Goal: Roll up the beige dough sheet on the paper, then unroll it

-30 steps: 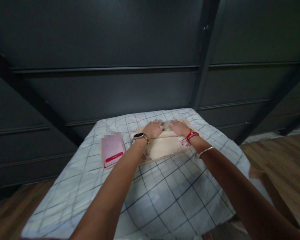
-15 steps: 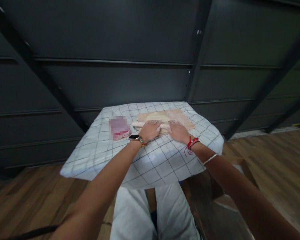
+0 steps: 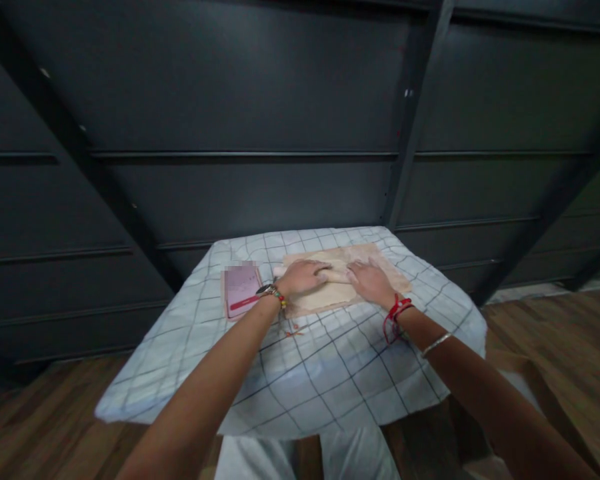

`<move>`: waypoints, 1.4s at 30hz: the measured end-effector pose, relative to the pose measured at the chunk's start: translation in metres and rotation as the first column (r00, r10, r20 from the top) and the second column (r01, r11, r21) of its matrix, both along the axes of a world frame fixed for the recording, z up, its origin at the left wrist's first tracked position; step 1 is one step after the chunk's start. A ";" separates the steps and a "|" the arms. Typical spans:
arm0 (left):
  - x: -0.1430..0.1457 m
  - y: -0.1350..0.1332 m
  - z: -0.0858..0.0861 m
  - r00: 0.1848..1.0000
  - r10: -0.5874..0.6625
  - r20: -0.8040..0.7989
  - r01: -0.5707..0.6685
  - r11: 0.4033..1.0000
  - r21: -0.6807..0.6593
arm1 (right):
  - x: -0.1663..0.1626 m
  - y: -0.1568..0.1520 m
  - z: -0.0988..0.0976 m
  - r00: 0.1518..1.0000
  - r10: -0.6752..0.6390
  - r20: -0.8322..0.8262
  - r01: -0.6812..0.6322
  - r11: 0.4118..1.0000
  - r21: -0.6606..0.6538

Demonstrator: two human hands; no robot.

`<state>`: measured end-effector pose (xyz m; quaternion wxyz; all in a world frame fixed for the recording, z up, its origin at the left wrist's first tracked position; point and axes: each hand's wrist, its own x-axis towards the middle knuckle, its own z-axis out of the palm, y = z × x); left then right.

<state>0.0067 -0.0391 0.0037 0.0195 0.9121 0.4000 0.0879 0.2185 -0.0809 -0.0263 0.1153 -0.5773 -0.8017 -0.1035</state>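
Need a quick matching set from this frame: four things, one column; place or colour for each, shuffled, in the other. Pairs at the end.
Things:
1. left hand
2. right hand
3. pink phone
4. wooden board

Descriptions:
A. lies on the checked cloth, left of the board
B. wrist with red thread and a metal bangle
C. wrist with a watch and beads
D. tan, under the rolling pin and pale dough

Pairs: 1-C, 2-B, 3-A, 4-D
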 end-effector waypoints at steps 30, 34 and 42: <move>-0.005 0.011 0.000 0.991 -0.103 0.083 0.112 0.987 -0.112 | -0.005 -0.009 0.007 0.996 -0.060 0.072 0.061 0.998 -0.010; -0.022 0.014 0.002 0.994 -0.095 0.057 0.100 0.991 -0.090 | -0.004 -0.007 0.006 0.995 -0.053 0.082 0.055 0.998 -0.016; -0.039 0.011 0.002 0.994 -0.107 0.003 0.107 0.994 0.006 | 0.005 -0.001 0.002 0.988 0.122 0.095 -0.125 0.992 0.028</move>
